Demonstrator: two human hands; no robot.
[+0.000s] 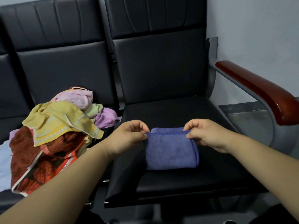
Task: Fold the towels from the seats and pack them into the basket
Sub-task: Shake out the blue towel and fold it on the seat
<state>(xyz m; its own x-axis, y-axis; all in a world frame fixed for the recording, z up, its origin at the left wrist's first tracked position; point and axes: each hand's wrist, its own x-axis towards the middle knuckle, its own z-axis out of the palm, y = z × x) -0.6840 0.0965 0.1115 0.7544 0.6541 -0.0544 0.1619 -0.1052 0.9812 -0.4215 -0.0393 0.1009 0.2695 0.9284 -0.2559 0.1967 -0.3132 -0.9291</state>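
Note:
A blue towel lies partly folded on the right black seat. My left hand pinches its upper left corner and my right hand pinches its upper right corner, lifting the top layer's edge a little above the layer beneath. On the left seat sits a loose heap of towels: a yellow one on top, a pink one behind it, a purple one to the right, and a red patterned one underneath. No basket is in view.
The black seat backs rise behind. A red-brown wooden armrest on a grey metal frame borders the right seat. Beyond it are a pale wall and grey floor. A light blue cloth shows at the far left edge.

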